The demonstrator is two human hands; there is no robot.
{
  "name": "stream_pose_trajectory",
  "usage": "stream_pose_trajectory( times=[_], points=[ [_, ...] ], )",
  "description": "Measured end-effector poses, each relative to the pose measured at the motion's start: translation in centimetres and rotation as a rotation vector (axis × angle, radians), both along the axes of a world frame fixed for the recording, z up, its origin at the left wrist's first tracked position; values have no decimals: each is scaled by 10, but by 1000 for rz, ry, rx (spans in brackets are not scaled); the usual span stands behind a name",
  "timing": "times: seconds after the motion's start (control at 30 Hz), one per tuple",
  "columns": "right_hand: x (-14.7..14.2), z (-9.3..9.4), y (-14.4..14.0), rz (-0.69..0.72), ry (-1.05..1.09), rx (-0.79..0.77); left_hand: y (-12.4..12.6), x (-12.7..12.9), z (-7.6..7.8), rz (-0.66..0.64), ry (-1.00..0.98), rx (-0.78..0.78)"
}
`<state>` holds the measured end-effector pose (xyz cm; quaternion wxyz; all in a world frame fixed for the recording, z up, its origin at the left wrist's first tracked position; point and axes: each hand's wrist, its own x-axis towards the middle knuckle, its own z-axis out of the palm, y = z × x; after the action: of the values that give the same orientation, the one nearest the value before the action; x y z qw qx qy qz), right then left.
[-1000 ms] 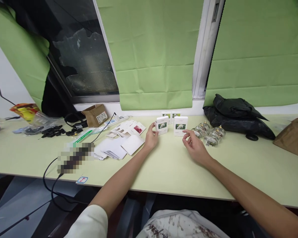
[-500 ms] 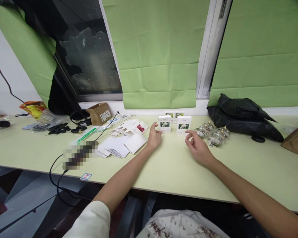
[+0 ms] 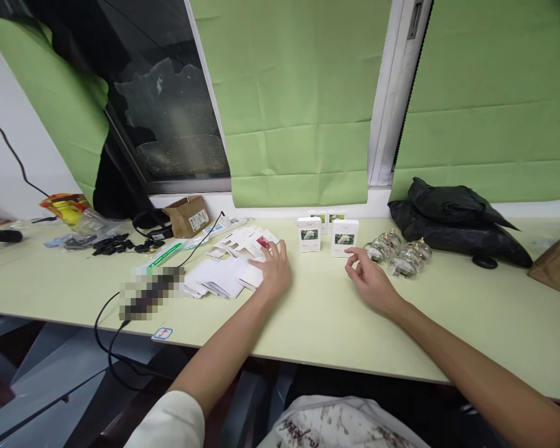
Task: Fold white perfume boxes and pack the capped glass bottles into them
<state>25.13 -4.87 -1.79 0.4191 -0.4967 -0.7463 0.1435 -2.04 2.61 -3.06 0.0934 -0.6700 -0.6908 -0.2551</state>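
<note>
Neither grip is closing on anything. Left hand (image 3: 274, 269) is lying flat, fingers spread wide, pressing on the near edge of the flat cards (image 3: 224, 274) fanned out on the worktop (image 3: 317, 311). Right hand (image 3: 371, 281) is resting on its side on the bare worktop, fingers loosely curled and apart, with the forefinger tip sitting just before the right box (image 3: 345, 237), though whether it is touching cannot be told.

That box is standing upright beside the left box (image 3: 308, 233), both white with a flower picture on the front, and both are sitting near the back of the worktop between the two hands. Two more small boxes (image 3: 326, 219) are standing behind them against the wall.

Glass jars (image 3: 399, 255) are clustering just right of the right hand. Behind them a black bag (image 3: 452, 218) is lying crumpled. Left of the cards a black cable (image 3: 116, 323) is trailing over the worktop's front edge, and a cardboard box (image 3: 186, 215) is sitting by the window.
</note>
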Motion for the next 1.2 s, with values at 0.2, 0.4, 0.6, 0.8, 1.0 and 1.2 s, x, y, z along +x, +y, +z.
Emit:
stream_pose_trajectory(
  times=[0.2, 0.4, 0.6, 0.8, 1.0, 1.2],
  points=[
    [0, -1, 0, 26, -9, -43, -18, 27, 3, -182, -5, -129],
    [1, -2, 0, 105, -123, -81, -40, 45, 17, -635, -261, -182],
    [1, -4, 0, 198, -199, -122, -41, 48, 23, -779, -421, -75],
    [0, -3, -2, 157, -189, -179, -30, 42, 14, -412, -94, -88],
    [0, -6, -1, 190, -206, -180, -30, 43, 16, -521, -287, -138],
    [0, -5, -1, 168, -211, -138, -30, 42, 26, -655, -650, -137]
  ],
)
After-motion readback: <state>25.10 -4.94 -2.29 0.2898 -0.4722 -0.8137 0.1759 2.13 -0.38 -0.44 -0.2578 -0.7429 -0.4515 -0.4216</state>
